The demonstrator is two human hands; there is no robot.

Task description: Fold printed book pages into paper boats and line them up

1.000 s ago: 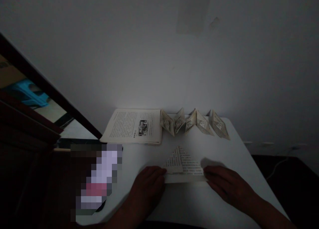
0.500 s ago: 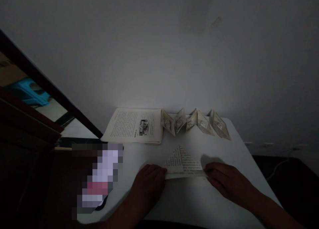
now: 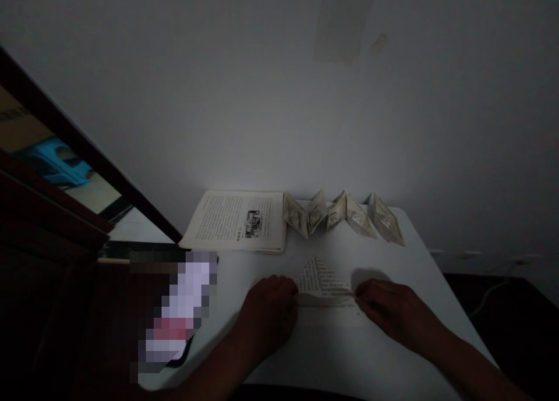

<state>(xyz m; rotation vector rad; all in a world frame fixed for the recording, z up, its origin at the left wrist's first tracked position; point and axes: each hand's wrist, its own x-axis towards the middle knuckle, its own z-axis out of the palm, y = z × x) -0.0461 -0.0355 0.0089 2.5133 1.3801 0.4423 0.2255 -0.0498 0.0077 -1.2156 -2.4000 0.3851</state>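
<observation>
Between my hands is a sheet of printed paper [image 3: 321, 281] folded to a peak at the top, with a strip along its lower edge. My left hand [image 3: 273, 308] is closed on the left end of that strip. On the opposite end, my right hand [image 3: 386, 302] pinches the paper between thumb and fingers. The strip looks partly lifted, and the lower layer lies flat beneath it. Behind stand several folded paper boats [image 3: 340, 215] in a row, made of similar printed pages.
A stack of printed pages [image 3: 236, 223] lies at the back left of the white table [image 3: 349, 360]. A phone with a blurred-out screen [image 3: 187, 302] rests along the left edge. The wall [image 3: 262, 110] rises directly behind. A blue plastic stool [image 3: 56, 162] shows at far left.
Both hands have moved slightly up and inward. The lower strip of the folded paper has been raised, and more of the layer below it shows.
</observation>
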